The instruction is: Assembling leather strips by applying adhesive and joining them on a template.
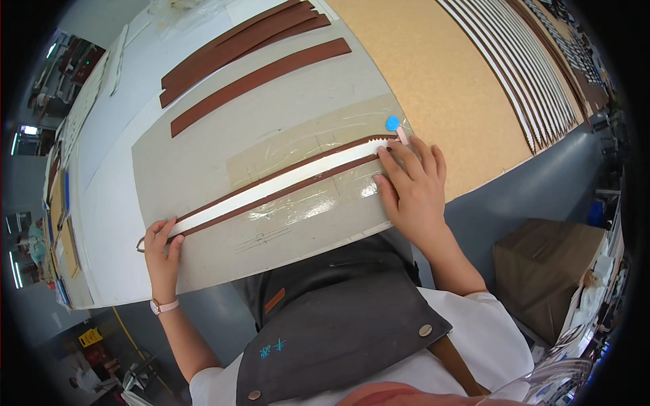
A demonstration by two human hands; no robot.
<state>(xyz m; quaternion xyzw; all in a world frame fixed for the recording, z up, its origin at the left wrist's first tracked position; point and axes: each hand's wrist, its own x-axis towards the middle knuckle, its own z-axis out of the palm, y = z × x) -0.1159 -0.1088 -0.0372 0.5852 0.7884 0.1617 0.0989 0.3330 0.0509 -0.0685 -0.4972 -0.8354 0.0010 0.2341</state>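
Note:
A long brown strip (283,192), leather by its look, lies slantwise across the grey board with a white band (271,187) along its middle. The band's right end has a toothed edge. My left hand (161,256) grips the strip's left end, thumb at the near edge and fingers at the far one. Just past them shows a small thin loop (140,245), its kind unclear. At the other end, my right hand (416,193) rests with fingers spread, fingertips touching the strip near the teeth. Beside these fingertips is a pink tab (403,135) with a blue round piece (393,123) at its far end.
On the grey board (196,162), farther off, lie a single brown strip (261,86) and several overlapping ones (237,51). Clear tape (291,213) covers part of the board. A tan board (433,101) at right carries several white-and-brown toothed strips (514,68). A brown-covered box (545,264) stands lower right.

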